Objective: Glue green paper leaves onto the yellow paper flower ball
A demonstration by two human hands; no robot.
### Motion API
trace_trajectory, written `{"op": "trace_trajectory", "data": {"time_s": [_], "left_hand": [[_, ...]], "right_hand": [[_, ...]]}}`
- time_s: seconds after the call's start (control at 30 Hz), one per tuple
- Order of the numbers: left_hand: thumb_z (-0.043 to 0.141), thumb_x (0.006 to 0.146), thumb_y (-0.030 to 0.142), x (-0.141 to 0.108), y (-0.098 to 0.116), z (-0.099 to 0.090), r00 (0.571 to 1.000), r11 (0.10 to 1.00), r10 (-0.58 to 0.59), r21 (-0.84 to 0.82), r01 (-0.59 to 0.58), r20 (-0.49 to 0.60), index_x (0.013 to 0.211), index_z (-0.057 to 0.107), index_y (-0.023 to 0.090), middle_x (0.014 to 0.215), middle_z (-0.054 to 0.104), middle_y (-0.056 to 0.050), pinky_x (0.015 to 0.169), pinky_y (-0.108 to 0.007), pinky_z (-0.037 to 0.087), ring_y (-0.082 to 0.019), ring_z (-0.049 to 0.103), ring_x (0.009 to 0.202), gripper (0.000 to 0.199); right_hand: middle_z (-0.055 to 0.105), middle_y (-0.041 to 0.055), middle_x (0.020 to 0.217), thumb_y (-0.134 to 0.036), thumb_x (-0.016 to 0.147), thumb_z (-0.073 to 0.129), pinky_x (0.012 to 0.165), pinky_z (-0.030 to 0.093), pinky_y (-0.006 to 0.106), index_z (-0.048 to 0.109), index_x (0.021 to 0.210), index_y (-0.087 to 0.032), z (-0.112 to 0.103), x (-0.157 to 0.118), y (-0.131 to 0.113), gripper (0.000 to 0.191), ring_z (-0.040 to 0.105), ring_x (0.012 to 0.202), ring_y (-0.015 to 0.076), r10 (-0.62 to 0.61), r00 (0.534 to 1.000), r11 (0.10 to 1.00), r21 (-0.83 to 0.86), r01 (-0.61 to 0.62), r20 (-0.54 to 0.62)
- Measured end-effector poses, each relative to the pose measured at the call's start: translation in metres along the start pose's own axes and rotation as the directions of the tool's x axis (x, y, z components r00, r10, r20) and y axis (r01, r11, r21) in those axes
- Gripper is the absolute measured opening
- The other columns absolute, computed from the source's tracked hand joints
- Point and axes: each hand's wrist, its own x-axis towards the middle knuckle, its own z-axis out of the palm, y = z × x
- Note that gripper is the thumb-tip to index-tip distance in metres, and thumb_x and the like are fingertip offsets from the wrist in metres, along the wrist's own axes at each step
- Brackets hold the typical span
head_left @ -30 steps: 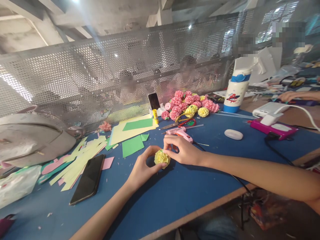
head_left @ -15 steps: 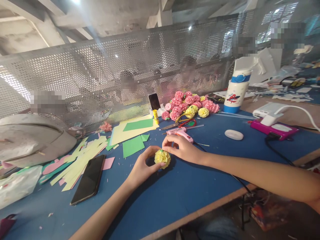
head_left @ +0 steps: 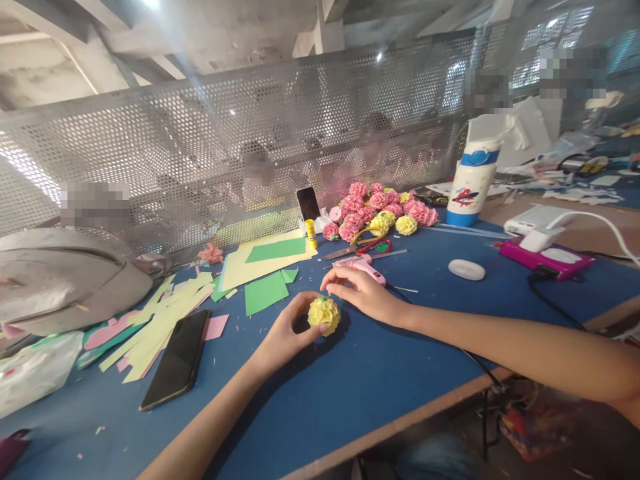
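A yellow paper flower ball [head_left: 324, 316] with a bit of green on top is held between the thumb and fingers of my left hand [head_left: 290, 331], just above the blue table [head_left: 400, 373]. Close to its upper right is my right hand [head_left: 363, 293], fingers loosely curved and slightly apart, with nothing visible between them. Behind my right hand lies a pink glue gun [head_left: 367, 268], partly covered by it. Scissors [head_left: 343, 252] with red and yellow handles rest just beyond.
Pink and yellow paper flowers [head_left: 377, 207], a yellow glue stick [head_left: 311, 233] and a bottle [head_left: 473, 181] stand behind. Left are green paper [head_left: 265, 293], paper strips [head_left: 165, 320], a phone [head_left: 177, 360] and a bag [head_left: 65, 280]. A power strip [head_left: 547, 257] sits right.
My right hand's fingers have lifted a little off the flower ball's top and loosened. My left hand still holds the ball in nearly the same place.
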Motion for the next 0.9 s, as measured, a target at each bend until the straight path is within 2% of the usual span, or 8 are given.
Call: {"op": "trace_trajectory", "data": {"time_s": [0.1,0.2,0.3,0.43,0.9], "left_hand": [[0.072,0.083,0.047,-0.0003,0.0016,-0.002,1.0,1.0,0.002,-0.01,-0.002,0.001,0.123,0.054,0.021,0.118,0.065,-0.009,0.1,-0.038,0.048,-0.026,0.062,0.111,0.051],[0.056,0.092,0.055,-0.0002,0.004,-0.0044,0.999,1.0,0.007,-0.008,-0.007,-0.039,0.123,0.055,0.022,0.125,0.063,-0.009,0.102,-0.038,0.046,-0.026,0.059,0.117,0.046],[0.043,0.098,0.054,-0.0007,0.0039,-0.0063,0.996,1.0,0.003,0.016,-0.002,-0.091,0.119,0.059,0.022,0.123,0.064,-0.008,0.102,-0.038,0.044,-0.025,0.058,0.115,0.042],[0.042,0.099,0.054,-0.0011,0.0003,-0.0076,0.991,0.999,-0.007,0.039,0.012,-0.13,0.117,0.061,0.022,0.117,0.066,-0.007,0.099,-0.037,0.044,-0.025,0.06,0.11,0.042],[0.04,0.1,0.051,-0.0014,-0.0022,-0.0079,0.989,0.998,-0.013,0.061,0.022,-0.148,0.119,0.06,0.019,0.119,0.064,-0.009,0.103,-0.038,0.041,-0.026,0.057,0.113,0.042]], "right_hand": [[0.064,0.0041,0.099,-0.032,0.096,0.051,0.073,0.048,0.028,0.062,0.098,-0.021,-0.0003,-0.0005,0.0003,0.016,0.06,0.088,0.017,0.002,0.999,1.0,0.012,-0.002,-0.042],[0.064,0.0043,0.099,-0.03,0.095,0.05,0.073,0.049,0.028,0.062,0.097,-0.021,-0.0002,-0.0009,0.0008,0.015,0.06,0.088,0.0167,0.0,0.999,1.0,0.017,0.001,-0.047],[0.064,0.0048,0.099,-0.029,0.094,0.05,0.073,0.051,0.029,0.062,0.096,-0.021,0.0004,-0.0013,0.0008,0.015,0.061,0.091,0.0177,0.001,0.999,1.0,0.015,0.0,-0.046],[0.064,0.0051,0.101,-0.029,0.094,0.05,0.074,0.052,0.03,0.062,0.096,-0.021,0.0011,-0.0016,0.0005,0.014,0.062,0.092,0.0179,0.004,0.999,1.0,0.01,-0.003,-0.051],[0.064,0.0048,0.101,-0.027,0.094,0.048,0.075,0.053,0.03,0.06,0.098,-0.021,0.0006,-0.0014,0.0009,0.014,0.062,0.092,0.0182,-0.013,0.997,1.0,-0.024,0.011,-0.075]]}}
